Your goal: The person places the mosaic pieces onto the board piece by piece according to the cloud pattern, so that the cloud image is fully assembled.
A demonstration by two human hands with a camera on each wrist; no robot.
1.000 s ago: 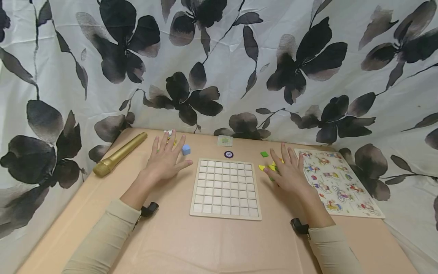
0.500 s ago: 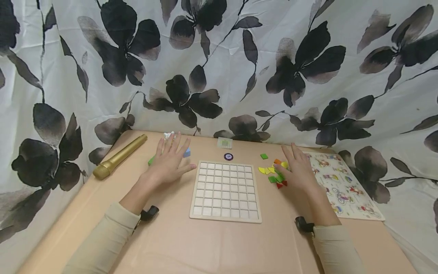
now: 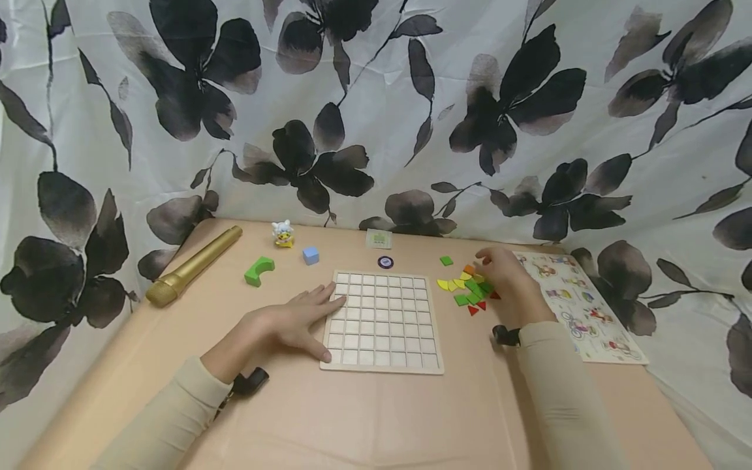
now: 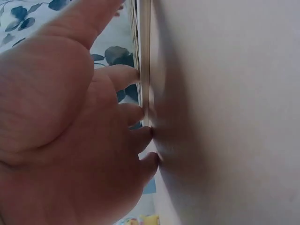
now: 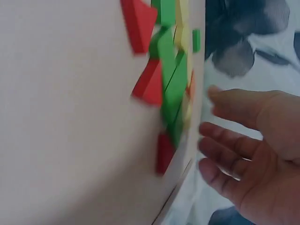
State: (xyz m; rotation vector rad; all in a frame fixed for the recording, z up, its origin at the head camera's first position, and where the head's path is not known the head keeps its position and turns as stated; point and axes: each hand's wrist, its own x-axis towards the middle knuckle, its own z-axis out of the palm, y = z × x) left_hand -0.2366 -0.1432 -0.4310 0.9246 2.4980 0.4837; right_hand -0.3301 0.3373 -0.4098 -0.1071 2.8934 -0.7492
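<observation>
A square light-wood grid board [image 3: 380, 326] lies mid-table in the head view. Spread along its left edge is my left hand [image 3: 290, 323], thumb near the lower left corner and fingertips on the frame. The left wrist view shows that hand's [image 4: 89, 126] fingertips against the board's thin side [image 4: 146, 56]. My right hand [image 3: 511, 281] hovers at the right of a small pile of coloured pieces: green blocks [image 3: 474, 287], yellow pieces [image 3: 451, 285] and red triangles [image 3: 472, 311]. In the right wrist view its fingers [image 5: 225, 152] bend loosely beside the pile, holding nothing.
Left and back stand a gold microphone [image 3: 194, 267], a green arch block [image 3: 258, 271], a blue cube [image 3: 311, 255] and a small figurine [image 3: 283, 234]. Behind the board lie a round token [image 3: 385, 262] and a small card [image 3: 378, 239]. A picture board [image 3: 587, 313] lies right.
My left hand has come down and right from over the blocks to the grid board's left edge. The right hand has drawn in its fingers beside the coloured pieces.
</observation>
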